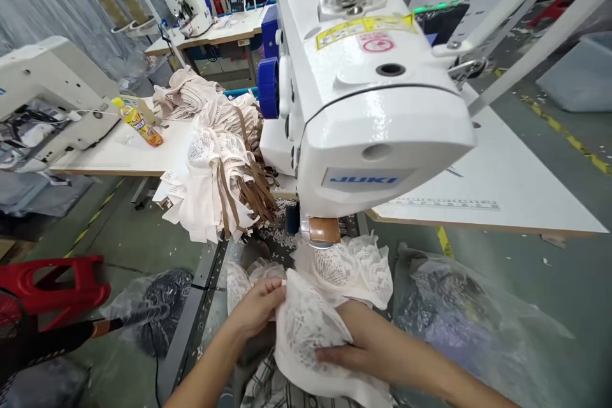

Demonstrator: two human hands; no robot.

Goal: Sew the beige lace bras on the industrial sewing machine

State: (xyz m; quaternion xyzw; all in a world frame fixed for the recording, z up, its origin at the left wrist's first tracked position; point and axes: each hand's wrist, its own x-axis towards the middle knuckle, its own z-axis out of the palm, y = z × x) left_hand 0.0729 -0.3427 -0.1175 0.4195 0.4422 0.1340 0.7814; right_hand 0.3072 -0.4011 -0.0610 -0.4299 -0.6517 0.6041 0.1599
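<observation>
A cream lace bra (310, 322) hangs between my two hands, just in front of the sewing machine. My left hand (261, 305) pinches its upper left edge between thumb and fingers. Around one lace cup my right hand (366, 341) is closed, with the thumb on the front and the other fingers hidden behind the fabric. More of the lace fabric (351, 264) spreads out beneath the needle area of the white JUKI sewing machine (382, 140). Whether it is the same garment I cannot tell.
A heap of cream bras with brown straps (224, 166) lies left of the machine. Beyond it are a yellow-capped bottle (138, 121) and another machine (52, 95). A ruler (444, 204) lies on the right tabletop. Plastic bags (459, 319) and a red stool (57, 287) stand on the floor.
</observation>
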